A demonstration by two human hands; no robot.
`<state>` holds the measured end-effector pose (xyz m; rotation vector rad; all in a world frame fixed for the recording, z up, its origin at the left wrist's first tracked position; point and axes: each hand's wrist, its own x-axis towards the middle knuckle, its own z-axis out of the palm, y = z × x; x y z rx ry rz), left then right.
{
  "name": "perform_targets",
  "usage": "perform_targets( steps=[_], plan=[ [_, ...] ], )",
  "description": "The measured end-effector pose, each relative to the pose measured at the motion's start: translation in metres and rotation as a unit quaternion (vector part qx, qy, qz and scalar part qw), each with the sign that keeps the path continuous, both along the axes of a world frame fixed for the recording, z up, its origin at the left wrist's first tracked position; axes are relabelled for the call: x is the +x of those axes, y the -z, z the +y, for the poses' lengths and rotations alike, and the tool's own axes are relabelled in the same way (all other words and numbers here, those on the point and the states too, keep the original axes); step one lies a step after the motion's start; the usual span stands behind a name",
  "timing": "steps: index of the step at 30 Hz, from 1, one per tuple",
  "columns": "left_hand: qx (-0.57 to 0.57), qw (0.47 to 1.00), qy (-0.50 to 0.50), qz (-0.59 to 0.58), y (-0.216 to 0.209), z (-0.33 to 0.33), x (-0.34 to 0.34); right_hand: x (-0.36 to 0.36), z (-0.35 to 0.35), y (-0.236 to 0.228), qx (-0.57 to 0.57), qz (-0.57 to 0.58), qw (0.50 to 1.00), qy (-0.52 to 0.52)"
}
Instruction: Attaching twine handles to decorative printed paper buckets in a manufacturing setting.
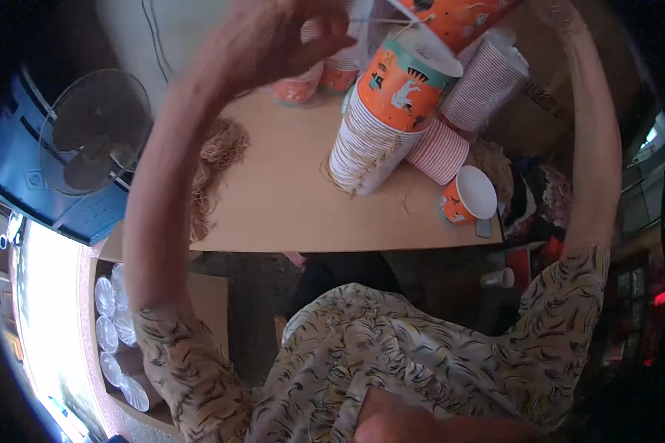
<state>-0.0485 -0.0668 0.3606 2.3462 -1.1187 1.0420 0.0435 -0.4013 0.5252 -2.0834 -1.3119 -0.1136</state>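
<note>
At the top of the head view, my left hand is closed, thumb and forefinger curled together. A thin pale cord runs from its fingers toward an orange printed paper cup, tilted at the upper edge. My right hand reaches up beside that cup; the edge cuts off its fingers, so its grip is hidden. Just below, another orange and green paper cup tops a leaning stack of nested white-rimmed cups. Strands of brown twine hang down the stack's side.
On the brown table lie a heap of brown twine, more stacked cups and a single orange cup at the right edge. A fan stands left. Below left, a carton holds several plastic-wrapped stacks.
</note>
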Motion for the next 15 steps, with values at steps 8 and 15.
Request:
perform_targets(
  steps=[8, 15],
  plan=[
    [0.065, 0.98, 0.189, -0.027, -0.026, -0.04, 0.037, 0.112, -0.098, 0.025, 0.187, 0.491, 0.748, -0.406],
    [0.107, 0.992, -0.045, 0.039, -0.006, -0.038, 0.077, 0.038, -0.038, 0.018, 0.0, 0.006, 0.994, 0.112]
  ],
)
